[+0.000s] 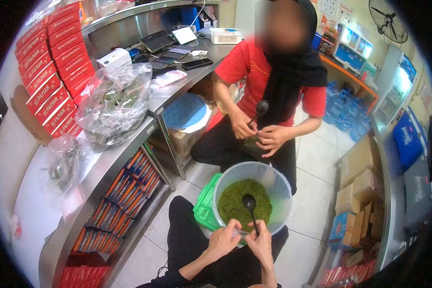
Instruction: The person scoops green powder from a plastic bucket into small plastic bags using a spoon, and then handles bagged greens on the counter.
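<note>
Red boxes (60,62) stand stacked at far left, beside a bulging clear bag (113,105) on the worktop (189,78). Nearer, the left hand (224,240) pinches something small and clear at the near side of a bucket (282,194); the right hand (260,245) grips a black spoon (249,202), bowl over green flakes (237,192) inside. Beyond, a co-worker (283,72) holds another spoon (262,107). Blue bottles (348,113) stand far right.
</note>
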Demonstrator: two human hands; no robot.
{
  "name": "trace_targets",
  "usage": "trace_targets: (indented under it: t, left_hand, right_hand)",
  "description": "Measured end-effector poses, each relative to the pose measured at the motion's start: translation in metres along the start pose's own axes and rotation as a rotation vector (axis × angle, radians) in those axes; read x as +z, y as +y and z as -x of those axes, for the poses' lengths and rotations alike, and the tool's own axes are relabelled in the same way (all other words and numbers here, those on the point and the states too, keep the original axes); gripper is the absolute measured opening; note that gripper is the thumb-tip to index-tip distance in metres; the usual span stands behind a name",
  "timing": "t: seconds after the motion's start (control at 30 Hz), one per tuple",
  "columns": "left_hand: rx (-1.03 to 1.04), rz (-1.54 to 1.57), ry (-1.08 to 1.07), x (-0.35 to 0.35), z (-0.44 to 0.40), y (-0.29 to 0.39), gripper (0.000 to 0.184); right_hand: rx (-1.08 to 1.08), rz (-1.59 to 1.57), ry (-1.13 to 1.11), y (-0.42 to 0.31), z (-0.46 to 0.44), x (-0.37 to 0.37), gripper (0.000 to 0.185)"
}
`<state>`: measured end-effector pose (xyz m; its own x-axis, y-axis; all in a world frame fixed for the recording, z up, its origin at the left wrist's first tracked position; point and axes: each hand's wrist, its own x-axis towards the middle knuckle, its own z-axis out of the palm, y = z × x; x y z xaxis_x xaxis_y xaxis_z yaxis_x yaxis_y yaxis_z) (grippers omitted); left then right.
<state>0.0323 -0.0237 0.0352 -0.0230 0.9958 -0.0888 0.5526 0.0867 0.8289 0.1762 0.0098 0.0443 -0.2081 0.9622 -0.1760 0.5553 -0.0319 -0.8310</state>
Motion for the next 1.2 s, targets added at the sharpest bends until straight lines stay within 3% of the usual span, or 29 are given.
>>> trace_targets:
  t: [0.07, 0.13, 0.2, 0.23, 0.27, 0.3, 0.33, 0.37, 0.4, 0.47, 0.53, 0.6, 0.7, 0.73, 0.8, 0.87, 0.93, 0.97, 1.0, 1.07, 1.13, 1.17, 1.2]
  left_hand:
    - [-0.036, 0.043, 0.031, 0.006, -0.003, 0.001, 0.024]
    - [-0.004, -0.011, 0.073, 0.007, -0.004, 0.002, 0.026]
    - [-0.077, -0.083, -0.043, -0.004, -0.009, 0.004, 0.029]
    - [-0.082, -0.050, -0.109, -0.008, -0.014, -0.002, 0.043]
    - [-0.080, -0.051, -0.116, -0.012, -0.019, -0.007, 0.043]
    - [0.117, 0.079, 0.035, -0.015, -0.024, -0.010, 0.053]
    - [0.310, 0.213, 0.182, -0.020, -0.027, -0.012, 0.064]
    - [0.159, 0.350, 0.080, -0.027, -0.027, -0.017, 0.069]
    - [-0.005, 0.477, -0.001, -0.035, -0.026, -0.021, 0.076]
    - [-0.181, 0.882, -0.248, -0.042, -0.028, -0.017, 0.070]
    - [-0.314, 0.944, -0.319, -0.045, -0.030, -0.024, 0.066]
    - [-0.456, 1.002, -0.377, -0.045, -0.030, -0.025, 0.063]
    - [0.108, 0.423, 0.098, -0.047, -0.028, 0.008, 0.073]
    - [0.103, 0.426, 0.088, -0.046, -0.024, 0.022, 0.073]
    - [0.236, 0.038, 0.021, -0.040, -0.016, 0.040, 0.075]
    - [0.201, 0.193, -0.059, -0.024, -0.016, 0.026, 0.069]
    - [0.238, 0.274, 0.005, -0.024, -0.016, 0.008, 0.063]
    - [0.192, 0.333, 0.026, -0.028, -0.013, 0.001, 0.060]
    - [0.174, 0.442, 0.048, -0.030, -0.011, -0.012, 0.063]
    - [-0.164, 0.616, 0.021, -0.051, -0.005, -0.018, 0.061]
    - [-0.050, 0.761, 0.192, -0.047, -0.005, -0.048, 0.067]
    - [-0.126, 0.807, 0.181, -0.056, -0.004, -0.051, 0.072]
    - [-0.065, 0.855, 0.230, -0.056, -0.006, -0.062, 0.071]
  right_hand:
    - [-0.090, 0.032, 0.030, -0.009, -0.001, 0.001, 0.042]
    - [-0.202, 0.115, -0.091, -0.005, -0.005, 0.004, 0.045]
    - [-0.067, 0.185, -0.002, -0.011, -0.012, -0.010, 0.046]
    - [-0.081, 0.123, -0.006, -0.011, -0.014, -0.015, 0.043]
    - [-0.094, 0.059, -0.011, -0.012, -0.016, -0.017, 0.040]
    - [-0.085, 0.058, -0.006, -0.013, -0.019, -0.019, 0.040]
    - [-0.040, -0.222, -0.093, -0.015, -0.020, -0.021, 0.037]
    - [0.012, -0.502, -0.175, -0.015, -0.020, -0.024, 0.034]
    - [0.036, -0.504, -0.162, -0.014, -0.019, -0.025, 0.034]
    - [0.069, -0.832, -0.363, -0.014, -0.020, -0.024, 0.033]
    - [0.169, -0.838, -0.363, -0.018, -0.022, -0.024, 0.038]
    - [0.123, -0.951, -0.363, -0.025, -0.020, -0.027, 0.040]
    - [0.071, -0.841, -0.291, -0.028, -0.023, -0.025, 0.039]
    - [0.052, -0.824, -0.269, -0.028, -0.023, -0.023, 0.039]
    - [0.000, -0.706, -0.247, -0.020, -0.025, -0.013, 0.037]
    - [-0.055, -0.576, -0.233, -0.018, -0.025, -0.011, 0.035]
    - [0.103, -0.512, -0.358, -0.027, -0.022, -0.017, 0.033]
    - [0.041, -0.600, -0.339, -0.030, -0.021, -0.022, 0.033]
    - [0.140, -0.412, -0.306, -0.011, -0.026, -0.029, 0.029]
    - [-0.038, -0.081, -0.032, 0.033, -0.044, -0.040, 0.027]
    - [0.040, 0.218, 0.294, 0.056, -0.070, -0.039, 0.029]
    - [0.045, 0.219, 0.289, 0.064, -0.080, -0.035, 0.029]
    - [0.040, 0.418, 0.137, 0.071, -0.089, -0.031, 0.033]
